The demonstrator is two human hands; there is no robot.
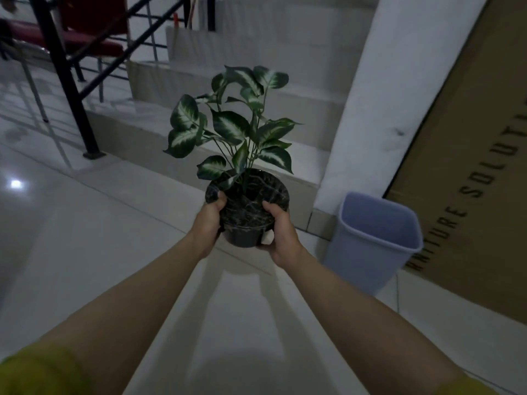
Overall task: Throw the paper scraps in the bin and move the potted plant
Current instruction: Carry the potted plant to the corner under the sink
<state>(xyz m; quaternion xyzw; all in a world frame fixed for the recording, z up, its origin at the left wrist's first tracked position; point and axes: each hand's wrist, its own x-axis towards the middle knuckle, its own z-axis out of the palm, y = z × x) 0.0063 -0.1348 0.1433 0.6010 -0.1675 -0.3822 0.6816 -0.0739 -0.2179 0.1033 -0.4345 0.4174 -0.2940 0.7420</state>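
The potted plant [245, 212] has green-and-white leaves and a black pot, and it is held up in the air above the tiled floor. My left hand [208, 223] grips the pot's left side. My right hand [281, 235] grips its right side, with a small white scrap [268, 237] showing between the fingers and the pot. A pale blue bin [370, 240] stands on the floor to the right, below the pot's level. I cannot see what is inside the bin.
White stairs [256, 115] rise behind the plant, with a black railing [65, 78] at the left. A white pillar [370, 109] and a large cardboard box [470, 181] stand behind the bin. A red-seated chair [57, 41] is at far left.
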